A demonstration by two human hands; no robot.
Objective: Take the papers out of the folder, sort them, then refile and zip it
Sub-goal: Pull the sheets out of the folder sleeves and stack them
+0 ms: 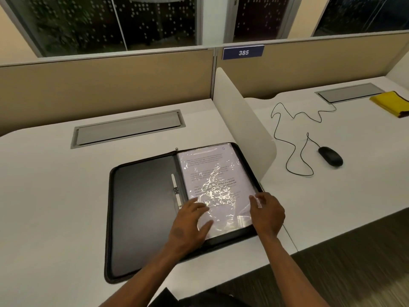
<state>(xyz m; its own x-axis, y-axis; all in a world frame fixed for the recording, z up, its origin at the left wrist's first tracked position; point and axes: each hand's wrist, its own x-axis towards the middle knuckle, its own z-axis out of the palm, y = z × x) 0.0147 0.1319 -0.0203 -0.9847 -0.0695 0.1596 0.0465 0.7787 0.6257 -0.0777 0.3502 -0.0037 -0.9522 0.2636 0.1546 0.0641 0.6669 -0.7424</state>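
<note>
Now the black zip-around document folder [141, 209] lies spread flat on the white counter [44, 196], both covers down, and that open spread leaves the contents free to reach. On its right half sits the stack of white printed papers in glossy clear plastic sleeves [212, 185], glare rippling across the top one. The left hand [192, 220] lies flat on the lower left of that sleeve, fingers spread and straight, pressing rather than gripping; I'd say it is pinning the stack so it won't slide. The right hand [269, 214] is at the stack's right edge, fingers curled in with the tips on the plastic, seemingly pinching up a sleeve edge, though the exact hold is hard to make out. My read: the papers are yet to leave the folder. A slim white clip strip [176, 189] runs down the spine beside the sleeves.

Writing now: printed lines show through the plastic, some bold, but too small and washed out to read. Up on the beige partition [110, 85], a blue plaque [243, 52] reads "385". Over the divider, a black corded mouse [330, 156] and something yellow and folded [394, 103].
</note>
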